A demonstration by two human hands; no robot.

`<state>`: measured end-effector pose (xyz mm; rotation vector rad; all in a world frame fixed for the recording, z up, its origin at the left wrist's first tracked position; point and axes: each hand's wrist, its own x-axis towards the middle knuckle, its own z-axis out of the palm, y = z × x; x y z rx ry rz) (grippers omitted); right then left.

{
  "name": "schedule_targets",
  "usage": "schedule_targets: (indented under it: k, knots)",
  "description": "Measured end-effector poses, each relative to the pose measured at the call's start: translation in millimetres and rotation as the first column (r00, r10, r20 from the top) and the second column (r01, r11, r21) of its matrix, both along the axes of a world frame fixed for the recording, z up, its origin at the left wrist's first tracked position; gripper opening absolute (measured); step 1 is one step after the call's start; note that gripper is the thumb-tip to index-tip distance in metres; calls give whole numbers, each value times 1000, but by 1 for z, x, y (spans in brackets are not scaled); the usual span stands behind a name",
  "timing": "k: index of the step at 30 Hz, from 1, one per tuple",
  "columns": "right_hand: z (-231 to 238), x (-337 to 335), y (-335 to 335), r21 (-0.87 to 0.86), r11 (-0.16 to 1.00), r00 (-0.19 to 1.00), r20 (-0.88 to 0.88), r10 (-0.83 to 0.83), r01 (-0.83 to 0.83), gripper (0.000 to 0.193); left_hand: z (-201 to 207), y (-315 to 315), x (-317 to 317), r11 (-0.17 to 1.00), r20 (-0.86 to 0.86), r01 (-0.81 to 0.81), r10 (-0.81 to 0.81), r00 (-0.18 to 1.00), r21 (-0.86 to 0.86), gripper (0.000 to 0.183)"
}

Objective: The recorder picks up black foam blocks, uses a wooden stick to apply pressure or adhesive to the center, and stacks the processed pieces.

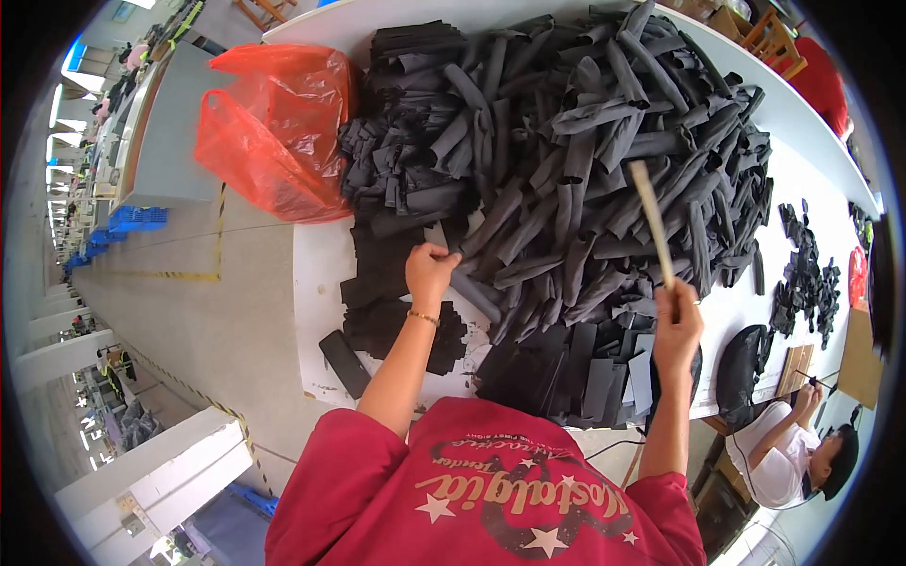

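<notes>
My right hand [678,325] is closed round the lower end of a thin, pale wooden stick [653,222], which points up and away over the pile. A large heap of black fabric tubes [604,123] covers the middle of the white table. At the heap's near left side, my left hand [431,276] pinches the end of a black fabric tube [493,219]. Flat black fabric pieces [385,269] lie beside and under that hand. More flat black pieces [538,373] are stacked along the table's near edge, between my forearms.
A red plastic bag [278,132] sits at the far left of the table, next to stacked black pieces [415,57]. A dark flat object [344,363] rests at the near left corner. Small black scraps [804,274] and a black bag [741,373] lie rightward, near a seated co-worker [793,448].
</notes>
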<state>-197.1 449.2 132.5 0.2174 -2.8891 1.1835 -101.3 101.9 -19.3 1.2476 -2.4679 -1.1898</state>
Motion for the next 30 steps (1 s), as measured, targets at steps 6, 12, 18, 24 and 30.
schedule_targets:
  k: [6,12,18,24,30]
  knots:
    - [4,43,-39,-256,932,962,25,273,-258,16,75,15,37,964,-320,252,-212,924,90,22]
    - [11,63,-72,-529,806,927,91,365,-265,37,138,43,66,821,-393,549,-459,797,156,16]
    - [3,79,-66,-514,824,872,260,416,-239,18,151,49,89,739,-320,653,-586,744,166,22]
    - [7,119,-72,-577,777,863,228,450,-253,20,155,78,85,708,-508,660,-485,712,250,31]
    - [37,111,-11,-281,851,892,-52,448,-444,15,165,50,107,697,-405,534,-365,838,478,18]
